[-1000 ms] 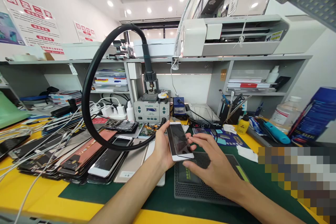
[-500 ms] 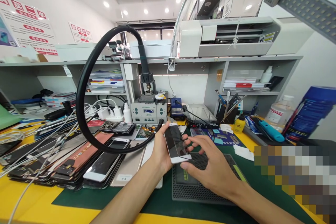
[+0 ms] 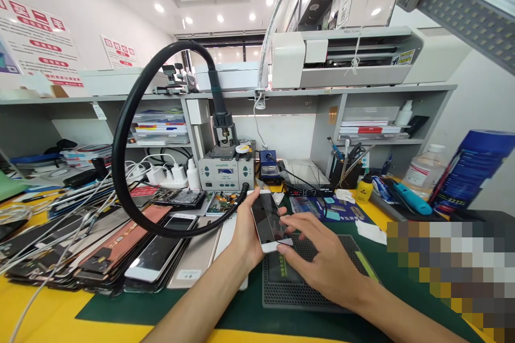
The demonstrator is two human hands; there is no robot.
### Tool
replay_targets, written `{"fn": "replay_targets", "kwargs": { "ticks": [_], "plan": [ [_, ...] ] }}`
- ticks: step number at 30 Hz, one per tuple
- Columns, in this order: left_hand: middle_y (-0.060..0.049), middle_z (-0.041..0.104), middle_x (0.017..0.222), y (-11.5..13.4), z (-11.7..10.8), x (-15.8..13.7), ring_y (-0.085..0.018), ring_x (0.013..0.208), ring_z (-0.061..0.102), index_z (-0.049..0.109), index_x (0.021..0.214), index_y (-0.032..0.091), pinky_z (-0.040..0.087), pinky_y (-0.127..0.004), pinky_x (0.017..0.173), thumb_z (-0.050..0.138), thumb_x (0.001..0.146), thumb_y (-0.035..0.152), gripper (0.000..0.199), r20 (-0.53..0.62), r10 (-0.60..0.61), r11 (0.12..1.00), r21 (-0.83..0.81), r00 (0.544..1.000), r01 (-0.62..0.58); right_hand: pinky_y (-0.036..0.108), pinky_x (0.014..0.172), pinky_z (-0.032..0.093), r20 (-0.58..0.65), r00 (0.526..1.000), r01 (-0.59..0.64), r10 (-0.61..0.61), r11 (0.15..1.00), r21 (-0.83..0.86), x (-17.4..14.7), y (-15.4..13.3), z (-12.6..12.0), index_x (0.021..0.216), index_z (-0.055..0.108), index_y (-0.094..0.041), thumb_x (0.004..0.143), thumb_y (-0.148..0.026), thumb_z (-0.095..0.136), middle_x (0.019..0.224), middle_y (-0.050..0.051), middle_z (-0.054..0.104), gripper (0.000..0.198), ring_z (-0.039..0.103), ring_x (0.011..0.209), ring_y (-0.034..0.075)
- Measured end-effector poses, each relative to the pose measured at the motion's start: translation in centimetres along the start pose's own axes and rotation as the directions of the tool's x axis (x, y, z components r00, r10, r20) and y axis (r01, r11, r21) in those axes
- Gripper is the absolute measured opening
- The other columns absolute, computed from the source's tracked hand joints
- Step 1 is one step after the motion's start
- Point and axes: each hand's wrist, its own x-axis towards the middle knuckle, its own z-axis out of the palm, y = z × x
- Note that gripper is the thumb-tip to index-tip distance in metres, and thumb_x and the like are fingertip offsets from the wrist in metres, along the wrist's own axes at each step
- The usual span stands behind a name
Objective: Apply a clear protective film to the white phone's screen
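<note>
A white-framed smartphone [image 3: 269, 225] with a dark screen is tilted in my left hand [image 3: 246, 233], which is closed around its left side and back. My right hand [image 3: 322, 257] is at the phone's lower right. Its thumb touches the lower corner, and its curled fingers press near the right edge. A shiny clear layer or reflection shows on the screen near those fingers; I cannot tell which. Under the hands, a dark grey perforated pad [image 3: 300, 299] lies on the green mat [image 3: 225, 316].
Stacked phones and screens [image 3: 155, 252] fill the left side, with white cables across them. A thick black hose [image 3: 116, 155] loops from the hot-air station [image 3: 227, 174]. At right are a tool holder [image 3: 349, 166], a yellow bottle [image 3: 364, 190] and a blue can [image 3: 472, 171].
My right thumb and fingers have closed in on the phone's lower right edge; before, they were more spread. My left hand keeps its hold. The view has shifted slightly.
</note>
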Motion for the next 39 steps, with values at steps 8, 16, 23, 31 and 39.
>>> {"fn": "replay_targets", "kwargs": {
  "ticks": [8, 16, 23, 31, 39],
  "plan": [
    [-0.013, 0.074, 0.081, 0.1, 0.1, -0.1, -0.028, 0.067, 0.075, 0.065, 0.097, 0.013, 0.063, -0.038, 0.062, 0.064, 0.092, 0.052, 0.039, -0.014, -0.012, 1.000, -0.027, 1.000, 0.011, 0.040, 0.090, 0.061, -0.048, 0.985, 0.153, -0.163, 0.973, -0.172, -0.4, 0.4, 0.3, 0.132, 0.057, -0.018, 0.095, -0.015, 0.061, 0.107, 0.011, 0.073, 0.037, 0.071, 0.099, 0.025],
    [-0.016, 0.076, 0.089, 0.1, 0.4, -0.5, -0.033, 0.077, 0.077, 0.067, 0.107, 0.011, 0.064, -0.046, 0.069, 0.060, 0.093, 0.051, 0.043, 0.008, -0.018, 0.999, -0.048, 1.000, 0.019, 0.032, 0.064, 0.061, -0.092, 0.982, 0.126, -0.162, 0.942, -0.310, -0.3, 0.1, 0.2, 0.123, 0.061, -0.017, 0.097, -0.013, 0.053, 0.090, 0.009, 0.076, 0.027, 0.074, 0.075, 0.022],
    [-0.024, 0.075, 0.101, 0.2, 0.2, -0.4, -0.037, 0.087, 0.076, 0.065, 0.115, 0.004, 0.064, -0.051, 0.074, 0.047, 0.097, 0.061, 0.063, 0.009, 0.047, 0.998, -0.037, 0.999, -0.047, 0.025, 0.049, 0.052, -0.211, 0.973, -0.129, 0.095, 0.979, -0.155, -0.5, 0.8, 0.6, 0.114, 0.067, -0.016, 0.098, -0.019, 0.055, 0.075, 0.005, 0.075, 0.020, 0.069, 0.059, 0.017],
    [-0.032, 0.071, 0.116, 0.1, -0.4, -0.1, -0.041, 0.097, 0.075, 0.060, 0.130, -0.001, 0.064, -0.055, 0.079, 0.044, 0.097, 0.066, 0.076, 0.048, 0.074, 0.996, -0.051, 0.996, -0.071, 0.025, 0.047, 0.051, -0.316, 0.944, -0.148, 0.096, 0.978, -0.147, -0.1, 0.4, 0.1, 0.110, 0.069, -0.016, 0.096, -0.019, 0.055, 0.069, 0.004, 0.074, 0.020, 0.068, 0.054, 0.017],
    [-0.033, 0.069, 0.122, 0.4, -0.6, 0.1, -0.043, 0.106, 0.073, 0.056, 0.137, 0.002, 0.062, -0.060, 0.082, 0.046, 0.098, 0.064, 0.075, 0.045, 0.084, 0.994, -0.070, 0.995, -0.081, 0.031, 0.058, 0.060, -0.467, 0.742, -0.394, 0.481, 0.877, 0.276, 1.2, 1.2, -2.2, 0.110, 0.070, -0.017, 0.091, -0.042, 0.067, 0.077, 0.006, 0.076, 0.032, 0.072, 0.062, 0.021]
  ]
}}
